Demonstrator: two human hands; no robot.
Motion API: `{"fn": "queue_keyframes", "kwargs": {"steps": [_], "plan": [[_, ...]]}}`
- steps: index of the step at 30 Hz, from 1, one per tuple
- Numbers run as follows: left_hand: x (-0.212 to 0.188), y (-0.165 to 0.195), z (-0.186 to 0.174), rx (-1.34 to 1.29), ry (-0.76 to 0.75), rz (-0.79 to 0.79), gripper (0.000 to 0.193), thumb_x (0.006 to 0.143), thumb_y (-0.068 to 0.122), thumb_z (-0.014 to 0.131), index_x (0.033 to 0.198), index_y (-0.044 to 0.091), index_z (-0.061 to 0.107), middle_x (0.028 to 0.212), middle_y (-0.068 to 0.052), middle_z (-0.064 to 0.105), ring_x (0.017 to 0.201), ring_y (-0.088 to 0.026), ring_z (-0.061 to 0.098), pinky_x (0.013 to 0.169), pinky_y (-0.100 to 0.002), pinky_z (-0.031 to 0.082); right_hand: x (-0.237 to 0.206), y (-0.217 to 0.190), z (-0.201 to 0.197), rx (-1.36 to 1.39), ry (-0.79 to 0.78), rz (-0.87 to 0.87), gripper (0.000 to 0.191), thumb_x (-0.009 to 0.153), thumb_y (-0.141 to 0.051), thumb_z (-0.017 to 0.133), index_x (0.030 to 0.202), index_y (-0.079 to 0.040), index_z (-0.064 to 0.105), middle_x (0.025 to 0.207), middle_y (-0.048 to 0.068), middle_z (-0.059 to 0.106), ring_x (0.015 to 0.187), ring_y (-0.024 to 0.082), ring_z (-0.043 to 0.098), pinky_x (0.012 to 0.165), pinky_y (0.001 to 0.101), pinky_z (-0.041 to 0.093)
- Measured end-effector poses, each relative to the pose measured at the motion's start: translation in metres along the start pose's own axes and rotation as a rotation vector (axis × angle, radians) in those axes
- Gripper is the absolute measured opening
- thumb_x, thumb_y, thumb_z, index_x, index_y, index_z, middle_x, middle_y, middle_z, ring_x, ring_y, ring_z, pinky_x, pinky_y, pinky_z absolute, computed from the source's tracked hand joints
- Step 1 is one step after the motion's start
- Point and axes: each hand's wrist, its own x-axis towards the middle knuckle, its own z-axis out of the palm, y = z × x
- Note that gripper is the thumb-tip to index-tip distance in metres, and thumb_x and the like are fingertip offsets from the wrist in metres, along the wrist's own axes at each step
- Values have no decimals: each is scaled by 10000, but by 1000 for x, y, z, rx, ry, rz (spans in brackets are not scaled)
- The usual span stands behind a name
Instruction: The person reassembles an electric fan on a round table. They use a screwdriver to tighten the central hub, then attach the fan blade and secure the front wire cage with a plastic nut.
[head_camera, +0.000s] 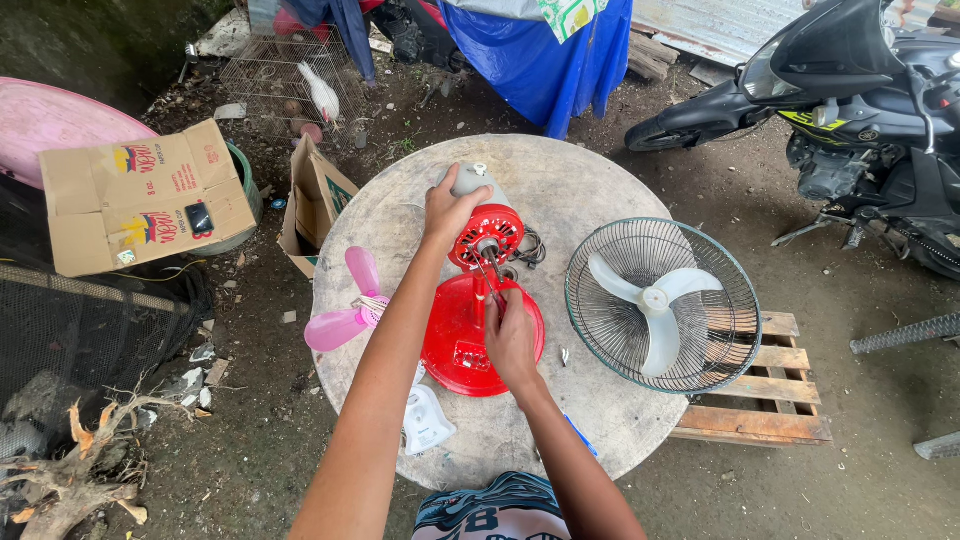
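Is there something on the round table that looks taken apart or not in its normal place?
Yes. The red fan is in pieces: its pink blade lies loose beside it, and the grille with a white blade overhangs the table edge. The left hand steadies the motor; the right hand works on it.

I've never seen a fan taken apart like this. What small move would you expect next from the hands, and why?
Probably a turn of the tool: the right hand holds a thin tool whose tip sits at the front of the red fan motor, while the left hand grips the motor's grey back. I cannot tell which fastener it touches.
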Motion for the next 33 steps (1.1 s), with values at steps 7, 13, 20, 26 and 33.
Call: {"fn": "queue_keyframes", "kwargs": {"steps": [7,13,20,26,33], "plan": [[0,-12,18,52,-6,-37,961,702,430,818,1560,232,434,1433,-238,443,1316,-382,545,1105,-417,436,-1,36,4,663,-129,454,317,1099,-316,548,954,-36,582,616,-42,393,513,82,347,477,293,273],[-7,-20,34,58,-10,-23,964,716,447,807,1572,238,416,1427,-237,441,1320,-387,539,1099,-428,449,0,37,-22,1217,-312,790,345,1064,-378,527,931,-63,574,587,-92,316,483,53,273,459,255,246],[-16,-24,46,36,3,-75,968,696,449,813,1566,300,414,1564,-278,281,1372,-424,490,1124,-436,419,-14,23,-37,-139,-1,-171,225,1040,-207,578,984,7,534,643,168,594,573,356,606,528,459,431],[-17,-27,55,5,0,-43,953,691,451,813,1556,298,443,1582,-295,256,1379,-429,496,1135,-429,424,-9,33,-33,-205,-12,-57,244,1047,-202,541,937,13,570,625,230,589,561,417,608,512,505,421],[-14,-27,57,31,-4,-66,948,687,460,795,1553,312,437,1574,-283,282,1354,-430,523,1119,-430,438,-2,43,-25,51,-55,171,347,1059,-255,533,899,37,631,607,225,541,540,332,546,533,479,403]]}}
